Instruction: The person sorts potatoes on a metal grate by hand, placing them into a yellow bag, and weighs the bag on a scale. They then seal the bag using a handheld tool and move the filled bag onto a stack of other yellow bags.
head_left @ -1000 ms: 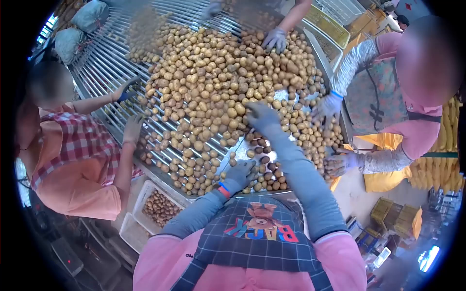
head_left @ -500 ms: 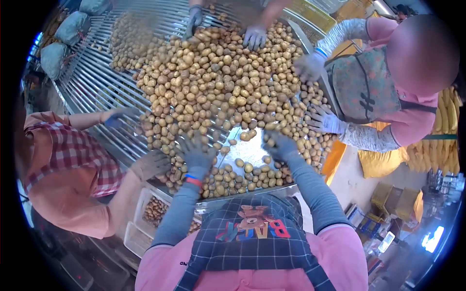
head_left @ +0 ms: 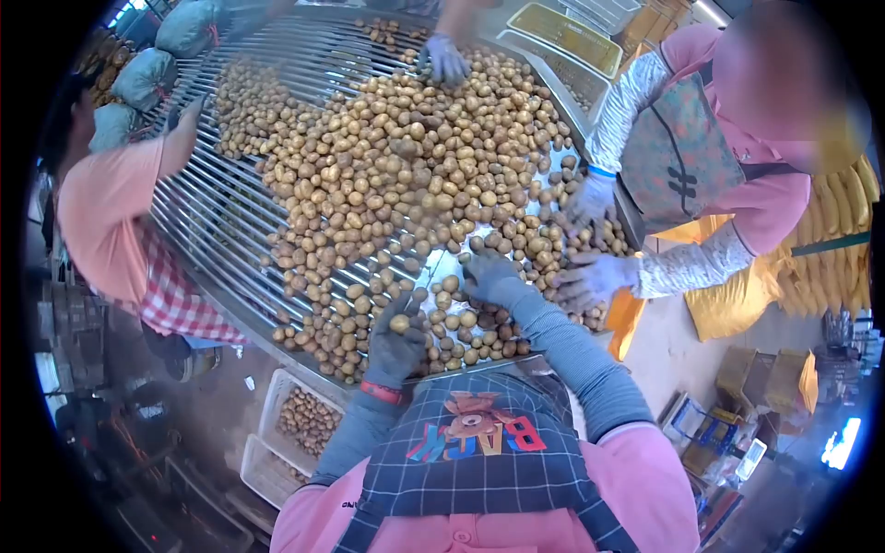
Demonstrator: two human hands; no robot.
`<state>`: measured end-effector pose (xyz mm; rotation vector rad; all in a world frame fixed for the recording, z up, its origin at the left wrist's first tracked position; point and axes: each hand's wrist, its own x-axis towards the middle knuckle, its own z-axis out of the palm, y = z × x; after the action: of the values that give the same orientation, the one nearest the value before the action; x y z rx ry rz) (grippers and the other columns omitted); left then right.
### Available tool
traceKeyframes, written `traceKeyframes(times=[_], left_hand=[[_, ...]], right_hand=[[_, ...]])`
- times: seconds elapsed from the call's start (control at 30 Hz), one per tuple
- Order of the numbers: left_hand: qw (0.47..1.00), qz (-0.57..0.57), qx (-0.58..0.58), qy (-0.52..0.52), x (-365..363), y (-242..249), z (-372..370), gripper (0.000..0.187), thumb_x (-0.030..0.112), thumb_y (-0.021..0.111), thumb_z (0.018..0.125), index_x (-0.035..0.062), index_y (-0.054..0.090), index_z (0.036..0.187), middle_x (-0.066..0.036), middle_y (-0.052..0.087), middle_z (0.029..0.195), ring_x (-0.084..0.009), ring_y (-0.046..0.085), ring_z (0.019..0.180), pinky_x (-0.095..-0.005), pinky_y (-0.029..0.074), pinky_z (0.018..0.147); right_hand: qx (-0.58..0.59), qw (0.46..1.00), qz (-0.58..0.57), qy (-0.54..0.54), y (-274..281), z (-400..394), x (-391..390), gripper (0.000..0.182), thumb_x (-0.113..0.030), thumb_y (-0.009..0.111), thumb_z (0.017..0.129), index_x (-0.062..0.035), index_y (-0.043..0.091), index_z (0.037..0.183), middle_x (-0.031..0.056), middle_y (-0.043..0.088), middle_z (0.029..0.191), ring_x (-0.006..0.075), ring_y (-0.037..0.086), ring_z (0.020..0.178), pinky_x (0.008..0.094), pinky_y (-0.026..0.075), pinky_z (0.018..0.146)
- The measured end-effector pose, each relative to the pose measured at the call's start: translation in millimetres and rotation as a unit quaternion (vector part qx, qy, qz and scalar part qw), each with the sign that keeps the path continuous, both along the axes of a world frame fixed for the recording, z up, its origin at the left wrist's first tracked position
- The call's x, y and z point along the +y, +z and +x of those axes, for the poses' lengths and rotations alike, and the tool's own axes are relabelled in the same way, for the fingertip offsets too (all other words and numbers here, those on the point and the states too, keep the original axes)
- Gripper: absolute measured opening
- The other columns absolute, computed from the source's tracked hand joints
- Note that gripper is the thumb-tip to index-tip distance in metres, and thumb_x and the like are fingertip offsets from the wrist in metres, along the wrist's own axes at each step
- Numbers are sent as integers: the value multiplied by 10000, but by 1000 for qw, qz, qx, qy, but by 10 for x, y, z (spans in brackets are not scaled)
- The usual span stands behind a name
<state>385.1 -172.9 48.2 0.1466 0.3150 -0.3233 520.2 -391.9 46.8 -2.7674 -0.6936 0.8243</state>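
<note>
Many small round potatoes (head_left: 396, 175) are heaped over a slatted metal table (head_left: 230, 207). My left hand (head_left: 396, 343), in a dark grey glove with a red band at the wrist, is among the potatoes at the near edge, with one potato (head_left: 399, 323) at its fingers; whether it grips that potato is unclear. To its right my right hand (head_left: 496, 279), gloved in grey, reaches onto the pile beside a bare bright patch. Its fingertips are partly hidden among potatoes, so a hold cannot be made out.
At the right, a co-worker's two gloved hands (head_left: 595, 281) touch the potatoes. Another gloved hand (head_left: 446, 60) works at the far side. A person in a checked apron (head_left: 180, 290) leans in at left. White crates (head_left: 267, 465) stand below the near left edge.
My left hand has moved slightly right and down, its spread fingers now curled. My right hand has shifted left. Potatoes cover more of the bright patch. The left co-worker's arm has swung toward the far side.
</note>
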Motion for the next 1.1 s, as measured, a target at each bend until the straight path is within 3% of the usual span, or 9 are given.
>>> traceKeyframes(times=[0.1, 0.33, 0.37, 0.57, 0.73, 0.8, 0.9, 0.97, 1.1], left_hand=[[988, 144, 13, 59, 44, 341, -3, 439, 203, 516, 972, 38, 488, 1377, -124, 561, 1316, -227, 538, 1210, -353, 507, 944], [990, 50, -49, 120, 62, 275, -92, 591, 407, 510, 966, 73, 405, 1442, -119, 478, 1423, -273, 382, 1368, -498, 289, 1147], [941, 303, -85, 123, -32, 401, -104, 629, 475, 503, 959, 69, 421, 1433, -126, 474, 1427, -266, 374, 1371, -501, 291, 1145], [976, 146, 24, 162, 85, 404, -287, 640, 534, 470, 964, 68, 461, 1403, -130, 516, 1377, -281, 465, 1297, -502, 309, 1141], [963, 232, 113, 77, 103, 240, -565, 527, 420, 516, 979, 98, 467, 1393, -107, 550, 1288, -265, 537, 1182, -396, 476, 996], [929, 356, 23, 94, -11, 72, -710, 502, 374, 533, 977, 111, 461, 1398, -105, 550, 1264, -244, 542, 1151, -354, 492, 953], [818, 564, -84, 81, 105, 40, -1040, 444, 257, 558, 968, 130, 466, 1384, -81, 575, 1151, -140, 572, 964, -224, 521, 768], [990, 17, 64, 124, 346, 24, -1202, 416, 255, 567, 959, 107, 492, 1340, -38, 583, 1025, -68, 538, 753, -184, 483, 613], [916, -39, 129, 378, 1161, 3, -1977, 323, 345, 578, 939, 70, 556, 1108, 25, 534, 768, -53, 480, 556, -174, 394, 429]], right_hand=[[184, 980, 3, 77, 223, 114, -62, 391, -372, 524, 889, -140, 631, 1184, 149, 635, 1196, 327, 591, 1138, 443, 463, 968], [-120, 973, 69, -183, -264, 1267, -180, 445, -329, 593, 844, -196, 602, 1268, 159, 639, 1219, 337, 610, 1125, 400, 475, 974], [-85, 983, -14, -162, -244, 1277, -159, 487, -316, 613, 823, -203, 581, 1295, 162, 637, 1227, 333, 611, 1132, 389, 475, 976], [33, 990, -3, -135, -318, 1046, -218, 510, -307, 664, 763, -178, 598, 1252, 148, 656, 1198, 304, 639, 1092, 383, 502, 939], [-23, 901, 324, -287, -649, 207, -114, 515, -293, 737, 725, -48, 614, 1160, 168, 675, 1026, 260, 665, 934, 357, 525, 815], [46, 888, 419, -186, -110, -412, 270, 467, -250, 715, 809, -45, 607, 1215, 111, 664, 1068, 196, 645, 937, 328, 523, 825], [39, 898, 433, 65, 267, -1054, 698, 525, -226, 697, 843, -63, 534, 1314, 213, 586, 1245, 353, 553, 1179, 411, 434, 999], [49, 903, 426, 33, 106, -1197, 767, 499, -194, 688, 849, -58, 536, 1305, 198, 597, 1222, 336, 588, 1115, 387, 467, 956], [51, 912, 407, 5, 80, -1331, 554, 343, -138, 600, 927, 0, 606, 1240, 129, 652, 1175, 195, 626, 1059, 325, 489, 929]])
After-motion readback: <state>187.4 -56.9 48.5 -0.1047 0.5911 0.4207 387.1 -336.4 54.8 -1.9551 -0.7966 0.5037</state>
